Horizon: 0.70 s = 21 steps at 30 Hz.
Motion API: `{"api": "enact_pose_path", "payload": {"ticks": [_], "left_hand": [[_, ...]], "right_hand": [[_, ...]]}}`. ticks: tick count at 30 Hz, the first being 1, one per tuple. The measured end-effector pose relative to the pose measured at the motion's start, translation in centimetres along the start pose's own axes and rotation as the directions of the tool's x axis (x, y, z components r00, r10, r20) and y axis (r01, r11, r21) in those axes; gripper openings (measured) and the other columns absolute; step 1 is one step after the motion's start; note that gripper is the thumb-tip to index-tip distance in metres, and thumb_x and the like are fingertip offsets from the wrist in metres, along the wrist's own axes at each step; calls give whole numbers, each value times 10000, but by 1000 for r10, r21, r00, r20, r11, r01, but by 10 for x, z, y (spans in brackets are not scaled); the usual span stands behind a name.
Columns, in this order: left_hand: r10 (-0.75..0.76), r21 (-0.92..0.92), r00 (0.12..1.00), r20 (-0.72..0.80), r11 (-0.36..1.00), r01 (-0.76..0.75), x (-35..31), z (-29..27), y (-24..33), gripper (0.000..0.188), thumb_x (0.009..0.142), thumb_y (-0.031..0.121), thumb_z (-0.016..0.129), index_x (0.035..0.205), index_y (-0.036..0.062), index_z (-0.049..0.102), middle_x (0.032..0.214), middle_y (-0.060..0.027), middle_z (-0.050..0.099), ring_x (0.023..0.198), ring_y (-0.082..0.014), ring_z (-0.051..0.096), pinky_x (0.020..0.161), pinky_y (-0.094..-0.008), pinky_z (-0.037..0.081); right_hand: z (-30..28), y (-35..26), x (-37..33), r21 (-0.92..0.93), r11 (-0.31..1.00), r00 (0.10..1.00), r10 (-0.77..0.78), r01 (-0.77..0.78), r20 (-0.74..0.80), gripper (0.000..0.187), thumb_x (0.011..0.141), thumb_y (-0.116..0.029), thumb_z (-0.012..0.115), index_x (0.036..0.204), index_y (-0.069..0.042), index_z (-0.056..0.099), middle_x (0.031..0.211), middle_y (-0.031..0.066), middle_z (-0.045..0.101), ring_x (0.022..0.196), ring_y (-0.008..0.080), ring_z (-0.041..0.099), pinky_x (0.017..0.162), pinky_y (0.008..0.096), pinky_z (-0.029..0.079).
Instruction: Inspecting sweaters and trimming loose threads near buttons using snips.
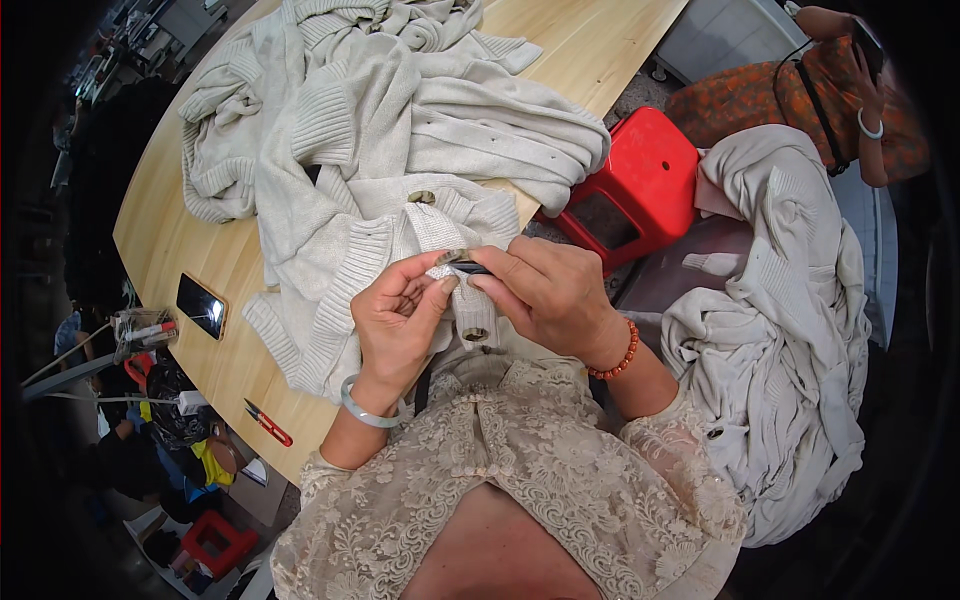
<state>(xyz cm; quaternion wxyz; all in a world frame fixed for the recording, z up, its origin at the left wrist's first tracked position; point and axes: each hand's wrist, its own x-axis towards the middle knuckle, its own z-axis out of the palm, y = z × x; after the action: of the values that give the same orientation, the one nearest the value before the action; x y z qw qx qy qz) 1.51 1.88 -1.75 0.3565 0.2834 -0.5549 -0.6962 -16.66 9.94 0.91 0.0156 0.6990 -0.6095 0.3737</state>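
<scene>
A pale grey knitted cardigan [325,245] lies rumpled on the table, and its ribbed button band reaches into my hands. My left hand [400,315] is closed in a pinch on the band beside a mottled brown-green button [455,256]. With thumb and fingers, my right hand [555,295] grips a short dark slim tool [468,267] against that button; its exact kind is mostly hidden. Another button [422,197] shows farther up the band, and a third button [475,334] is on the part hanging below my fingers.
More grey knitwear [500,120] covers the far table. Near the left edge lie a phone [203,306] and red-handled thread snips [268,423]. A red stool [655,175] stands at the right, beside a heap of knitted garments [770,340]. Another person [745,110] is at the upper right.
</scene>
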Motion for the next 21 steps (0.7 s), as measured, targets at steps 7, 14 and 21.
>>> {"api": "enact_pose_path", "payload": {"ticks": [7,14,21], "left_hand": [[-63,-54,998,-13,997,63,1,0,0,323,911,-54,653,1229,-77,605,1029,-90,702,897,-81,650,779,-195,516],[-50,-149,999,12,987,51,5,-1,-4,312,922,-36,647,1228,-82,608,1012,-101,709,886,-87,660,780,-202,527],[-124,-96,992,11,988,125,4,-3,-1,313,938,22,654,1233,-72,613,981,-78,711,813,-86,652,746,-200,519]], "right_hand": [[0,3,-1,163,985,994,63,-48,-88,293,770,-117,800,1030,-52,679,679,39,551,536,186,551,474,319,415],[12,-7,-3,135,990,995,51,-40,-85,390,689,-127,843,1040,-77,682,722,23,569,575,149,617,484,275,448],[10,3,-2,270,960,991,104,-77,-86,329,684,81,662,988,-45,661,743,56,564,558,190,565,496,273,439]]}}
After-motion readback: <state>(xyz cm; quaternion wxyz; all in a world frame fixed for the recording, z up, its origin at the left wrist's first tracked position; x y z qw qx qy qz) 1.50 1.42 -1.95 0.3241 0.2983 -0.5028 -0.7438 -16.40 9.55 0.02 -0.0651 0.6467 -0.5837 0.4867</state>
